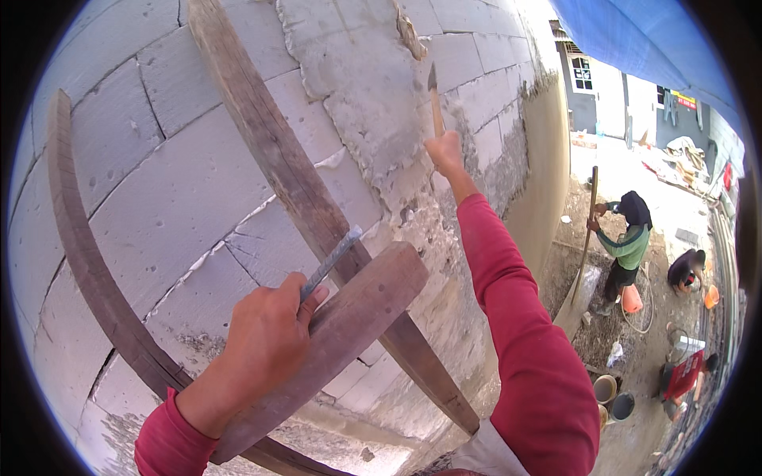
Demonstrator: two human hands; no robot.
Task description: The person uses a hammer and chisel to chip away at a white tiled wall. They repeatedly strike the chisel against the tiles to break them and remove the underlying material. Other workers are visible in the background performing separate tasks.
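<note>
My left hand is closed around a grey metal rod, perhaps a large nail, whose far end lies over a long wooden beam. Under that hand a shorter wooden plank crosses the beam at an angle. My right hand grips the wooden handle of a hammer, held up and away from the rod in front of the block wall. The hammer's head is seen narrow, edge-on. Another dark wooden beam runs along the left side.
Behind the timbers stands a light block wall with rough mortar. At the lower right, a person in green holds a long pole; two other people crouch or bend nearby. Buckets stand below. A blue tarp hangs at the upper right.
</note>
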